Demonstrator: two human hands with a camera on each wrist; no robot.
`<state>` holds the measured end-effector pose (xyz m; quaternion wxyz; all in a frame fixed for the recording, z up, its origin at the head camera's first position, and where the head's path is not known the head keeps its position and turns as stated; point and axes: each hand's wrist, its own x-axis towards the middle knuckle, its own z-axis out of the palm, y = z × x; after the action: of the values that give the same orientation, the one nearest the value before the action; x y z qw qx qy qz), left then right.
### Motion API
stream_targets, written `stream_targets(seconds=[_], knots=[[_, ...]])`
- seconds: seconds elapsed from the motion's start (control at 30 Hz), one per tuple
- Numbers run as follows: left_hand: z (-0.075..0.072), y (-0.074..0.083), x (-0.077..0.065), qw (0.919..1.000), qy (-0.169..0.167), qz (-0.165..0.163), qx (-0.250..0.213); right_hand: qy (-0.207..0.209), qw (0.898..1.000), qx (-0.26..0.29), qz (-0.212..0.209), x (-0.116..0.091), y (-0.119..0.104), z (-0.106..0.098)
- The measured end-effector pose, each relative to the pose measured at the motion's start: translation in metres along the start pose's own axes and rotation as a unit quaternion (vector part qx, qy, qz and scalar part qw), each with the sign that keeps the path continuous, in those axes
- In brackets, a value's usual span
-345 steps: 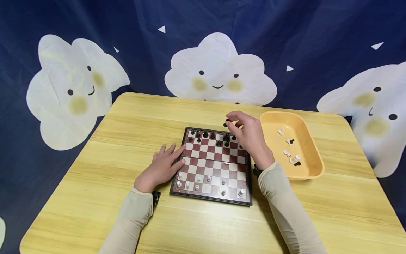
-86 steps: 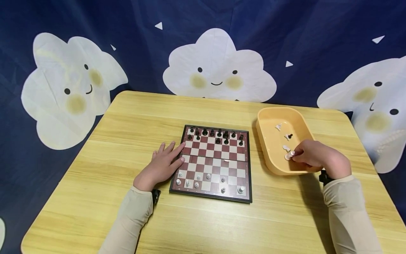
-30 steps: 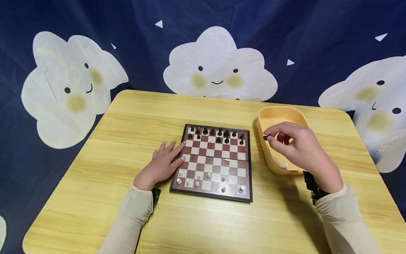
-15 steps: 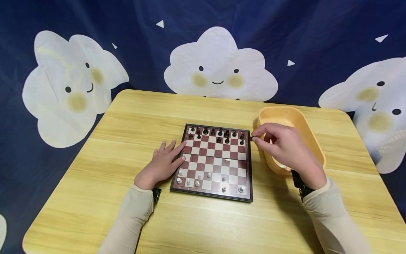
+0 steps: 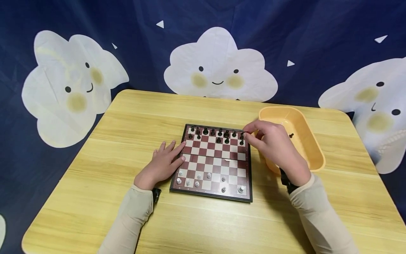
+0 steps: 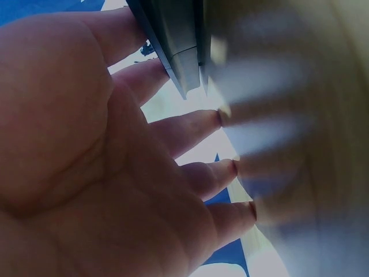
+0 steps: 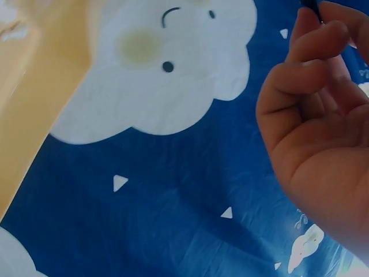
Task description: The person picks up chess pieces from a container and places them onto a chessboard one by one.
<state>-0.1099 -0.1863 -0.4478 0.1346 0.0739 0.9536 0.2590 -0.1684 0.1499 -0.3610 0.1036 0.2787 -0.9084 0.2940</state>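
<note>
A folding magnetic chessboard (image 5: 204, 163) lies on the table. My left hand (image 5: 158, 167) is spread at its left side, thumb and index fingertip on the board's edge; in the left wrist view the other fingertips touch the table. At the far right corner, my right hand (image 5: 274, 144) pinches a small black chess piece (image 7: 310, 6) between thumb and index finger; only part of it shows in the right wrist view. Black chess pieces (image 5: 205, 131) stand in two rows along the far side, with gaps in the front row. Several white chess pieces (image 5: 209, 175) stand near the front.
A yellow plastic basin (image 5: 312, 148) stands right of the board, partly behind my right hand. A black piece (image 5: 291, 135) shows inside it. The wooden table (image 5: 209, 225) ends at a dark blue curtain (image 5: 142, 63) with printed clouds.
Since the oldest frame, a black piece has been added to the back row. My right hand then took another from the basin and carried it left to the board's far right corner. Left hand stayed put.
</note>
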Motion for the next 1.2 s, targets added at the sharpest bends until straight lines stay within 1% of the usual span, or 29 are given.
stream_targets(seconds=[0.17,0.3,0.37,0.47,0.63,0.9,1.1,1.2], knots=[[-0.002,0.0,0.0,1.0,0.0,0.001,0.0,-0.009,0.999,0.033,0.025,-0.001,-0.012,0.006],[-0.002,0.0,0.0,1.0,0.0,0.002,0.002,-0.026,0.996,0.062,0.055,0.001,-0.02,0.017],[-0.001,-0.001,0.0,1.0,0.0,0.001,0.001,-0.03,0.995,0.063,0.069,0.003,-0.022,0.023],[-0.001,-0.001,0.0,1.0,0.0,0.001,0.0,-0.03,0.995,0.049,0.085,0.005,-0.02,0.031],[0.0,-0.001,-0.001,1.0,0.0,0.0,-0.001,-0.031,0.995,0.009,0.093,0.007,-0.01,0.038],[0.0,-0.001,-0.001,1.0,0.0,0.0,0.002,-0.03,0.995,-0.047,0.083,0.009,0.003,0.049],[0.0,-0.001,0.0,1.0,-0.001,-0.003,-0.002,-0.021,0.994,-0.059,0.084,0.009,0.013,0.054],[0.001,-0.001,0.0,1.0,-0.001,-0.003,-0.001,-0.02,0.995,-0.06,0.074,0.01,0.015,0.056]])
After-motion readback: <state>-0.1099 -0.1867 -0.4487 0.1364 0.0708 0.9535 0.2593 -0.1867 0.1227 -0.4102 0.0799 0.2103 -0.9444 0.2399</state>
